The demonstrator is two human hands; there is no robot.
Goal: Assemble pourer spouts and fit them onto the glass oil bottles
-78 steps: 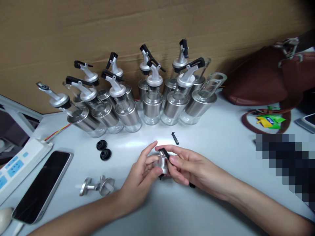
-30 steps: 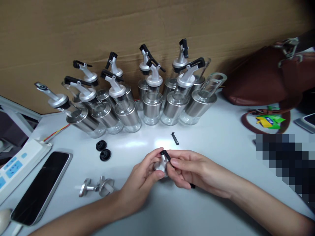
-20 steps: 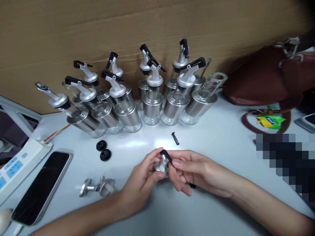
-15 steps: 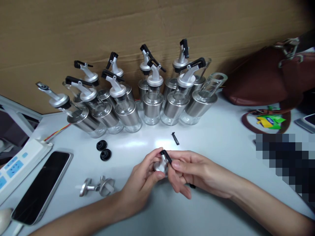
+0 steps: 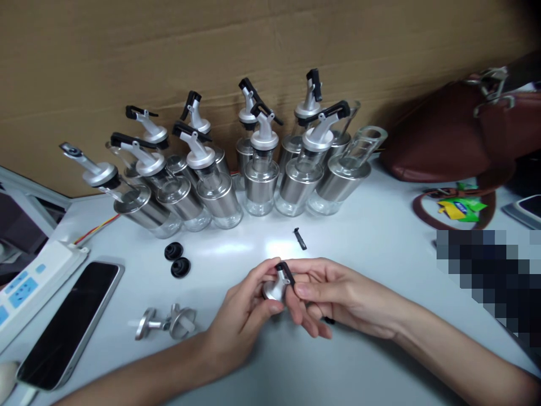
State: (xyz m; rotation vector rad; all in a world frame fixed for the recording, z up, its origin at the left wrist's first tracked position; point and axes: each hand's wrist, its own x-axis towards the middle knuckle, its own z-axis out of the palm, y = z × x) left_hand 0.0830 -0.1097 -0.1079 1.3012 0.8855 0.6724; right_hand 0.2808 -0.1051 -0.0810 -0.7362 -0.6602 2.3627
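The left hand has its fingers closed around the silver spout above the surface; the right hand pinches its black lever. The spout looks light, stiff, perhaps slippery; its round base seems the safest hold, the lever more delicate.

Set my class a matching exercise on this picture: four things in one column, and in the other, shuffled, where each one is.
Column one
1. phone
2. handbag
3. two round black stoppers
4. silver pourer

Column two
A. in the left hand, with the right hand at its black lever
B. close together on the table, in front of the bottles
C. lying beside the white power strip
D. at the right, in front of the cardboard

Right pairs: 1-C, 2-D, 3-B, 4-A
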